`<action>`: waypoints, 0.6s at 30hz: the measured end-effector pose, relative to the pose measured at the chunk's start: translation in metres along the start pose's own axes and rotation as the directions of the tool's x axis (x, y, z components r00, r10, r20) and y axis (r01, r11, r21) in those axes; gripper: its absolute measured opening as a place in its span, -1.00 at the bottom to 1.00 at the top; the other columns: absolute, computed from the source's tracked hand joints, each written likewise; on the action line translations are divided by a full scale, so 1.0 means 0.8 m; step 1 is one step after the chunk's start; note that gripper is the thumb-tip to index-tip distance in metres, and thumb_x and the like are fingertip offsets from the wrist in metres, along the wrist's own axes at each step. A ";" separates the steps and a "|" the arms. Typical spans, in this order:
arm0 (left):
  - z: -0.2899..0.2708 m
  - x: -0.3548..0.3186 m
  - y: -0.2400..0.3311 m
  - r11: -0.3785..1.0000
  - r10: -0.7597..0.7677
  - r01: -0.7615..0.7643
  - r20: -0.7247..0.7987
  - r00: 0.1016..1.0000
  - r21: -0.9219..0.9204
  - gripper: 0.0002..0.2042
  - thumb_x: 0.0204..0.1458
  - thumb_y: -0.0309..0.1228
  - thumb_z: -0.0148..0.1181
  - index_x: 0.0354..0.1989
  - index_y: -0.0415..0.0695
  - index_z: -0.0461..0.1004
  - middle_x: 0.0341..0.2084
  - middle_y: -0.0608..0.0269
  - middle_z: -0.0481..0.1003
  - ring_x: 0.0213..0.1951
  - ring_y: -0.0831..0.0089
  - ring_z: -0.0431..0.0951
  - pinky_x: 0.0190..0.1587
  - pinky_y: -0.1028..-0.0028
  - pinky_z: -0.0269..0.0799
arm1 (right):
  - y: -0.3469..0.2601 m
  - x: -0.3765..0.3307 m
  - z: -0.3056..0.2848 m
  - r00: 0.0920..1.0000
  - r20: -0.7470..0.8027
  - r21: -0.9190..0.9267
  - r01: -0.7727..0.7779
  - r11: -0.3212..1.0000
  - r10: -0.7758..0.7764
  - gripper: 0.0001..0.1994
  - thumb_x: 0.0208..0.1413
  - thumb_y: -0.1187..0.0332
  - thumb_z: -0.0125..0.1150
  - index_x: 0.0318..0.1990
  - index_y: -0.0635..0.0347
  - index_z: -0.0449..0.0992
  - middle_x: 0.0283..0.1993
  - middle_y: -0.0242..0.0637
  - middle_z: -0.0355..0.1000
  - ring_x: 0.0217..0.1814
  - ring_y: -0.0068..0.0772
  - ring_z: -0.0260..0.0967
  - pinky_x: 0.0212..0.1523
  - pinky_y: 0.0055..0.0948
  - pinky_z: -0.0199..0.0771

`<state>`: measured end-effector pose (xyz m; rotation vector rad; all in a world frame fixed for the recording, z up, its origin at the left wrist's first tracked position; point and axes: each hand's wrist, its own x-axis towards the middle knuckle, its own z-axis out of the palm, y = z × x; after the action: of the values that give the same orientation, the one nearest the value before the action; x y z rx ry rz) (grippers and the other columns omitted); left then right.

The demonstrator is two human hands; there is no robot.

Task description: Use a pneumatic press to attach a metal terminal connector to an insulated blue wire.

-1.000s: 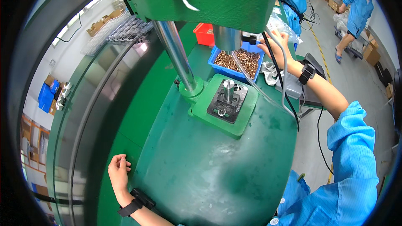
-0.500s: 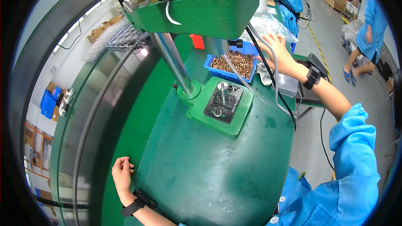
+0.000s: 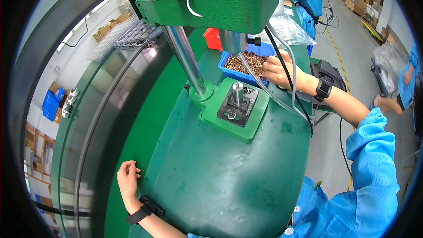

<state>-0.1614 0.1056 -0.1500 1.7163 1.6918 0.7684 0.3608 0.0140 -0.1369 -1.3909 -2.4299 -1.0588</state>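
My right hand (image 3: 283, 71) is over the right side of a blue bin (image 3: 243, 77), fingers curled in and pressed together; whatever is in them is hidden. The bin is heaped with small copper-coloured metal parts (image 3: 240, 64). My left hand (image 3: 128, 177) lies low at the left edge of the green table, its fingers loosely curled and nothing visible in them. Between the hands stands a green bench press; its base (image 3: 210, 113) carries a black fixture plate (image 3: 229, 111) with an upright metal pin (image 3: 238, 91). The metal ram (image 3: 233, 40) hangs above the pin, apart from it.
A steel column (image 3: 184, 59) supports the green press head (image 3: 220, 11). A grey hose and a black cable (image 3: 288, 75) pass in front of my right hand. Behind are a red bin (image 3: 212, 39) and clear plastic bags (image 3: 291, 28). Two people in blue work nearby.
My right hand has come down and left to the blue bin, and its spread fingers have curled in. My left hand stays put. The person at right has moved nearer.
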 end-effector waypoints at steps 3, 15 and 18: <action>0.000 -0.002 0.002 1.000 -0.004 0.004 0.006 1.000 0.015 -0.84 0.02 -0.44 -0.04 -0.33 -0.25 0.43 -0.67 0.32 0.41 -0.65 0.65 0.33 -0.58 0.64 0.23 | -0.008 0.004 -0.018 0.997 -0.016 0.066 -0.072 0.995 0.073 -0.79 -0.30 0.33 0.22 -0.40 0.04 0.42 -0.33 -0.40 0.23 -0.11 -0.37 0.17 0.06 -0.20 -0.06; -0.001 0.001 0.001 1.000 -0.015 0.015 0.004 1.000 0.004 -0.85 0.02 -0.44 -0.03 -0.34 -0.23 0.43 -0.66 0.34 0.42 -0.64 0.66 0.33 -0.59 0.64 0.20 | -0.034 -0.012 -0.010 0.795 0.241 0.378 -0.606 0.700 0.557 -0.81 -0.21 0.25 0.26 -0.43 0.10 0.52 -0.48 -0.34 0.26 -0.28 -0.36 0.15 -0.16 -0.28 -0.05; -0.001 -0.001 0.002 1.000 -0.025 0.025 0.014 1.000 0.006 -0.85 0.02 -0.43 -0.03 -0.34 -0.22 0.43 -0.66 0.35 0.41 -0.64 0.67 0.32 -0.59 0.65 0.19 | -0.040 -0.013 0.010 0.776 0.249 0.391 -0.629 0.672 0.580 -0.85 -0.20 0.27 0.26 -0.44 0.08 0.52 -0.44 -0.37 0.35 -0.29 -0.35 0.19 -0.17 -0.29 -0.10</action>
<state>-0.1608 0.1046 -0.1479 1.6974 1.7048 0.7395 0.3427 0.0015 -0.1632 -1.8838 -1.8285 -0.2315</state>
